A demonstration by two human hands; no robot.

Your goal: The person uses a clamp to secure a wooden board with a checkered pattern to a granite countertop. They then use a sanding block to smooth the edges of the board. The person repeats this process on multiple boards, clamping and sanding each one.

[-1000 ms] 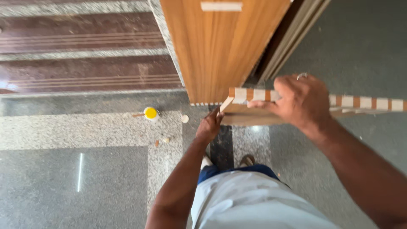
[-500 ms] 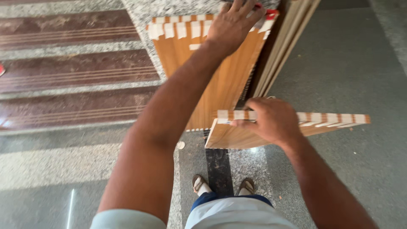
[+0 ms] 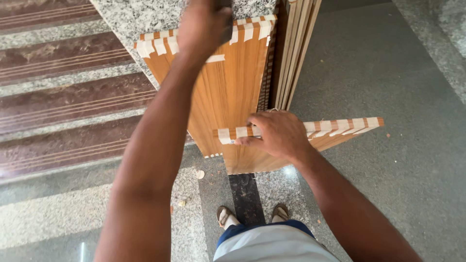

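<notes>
My left hand (image 3: pixel 204 26) reaches up and rests on the top edge of an upright wood-laminate panel (image 3: pixel 228 92) whose edge carries strips of white tape. That panel leans against a speckled granite wall. My right hand (image 3: pixel 276 133) grips the taped top edge of a second laminate panel (image 3: pixel 335 133), which stands on the floor in front of me and runs off to the right. Both panels are orange-brown with a wood grain.
More boards (image 3: pixel 293 53) stand stacked on edge behind the leaning panel. Reddish stone stairs (image 3: pixel 63 102) rise at the left. My sandalled feet (image 3: pixel 252 216) stand on the grey granite floor, with small bits of debris (image 3: pixel 199 174) nearby.
My left hand rose from low beside the panel to the top edge of the leaning one. My view tilted up, and my right hand kept hold of the second panel.
</notes>
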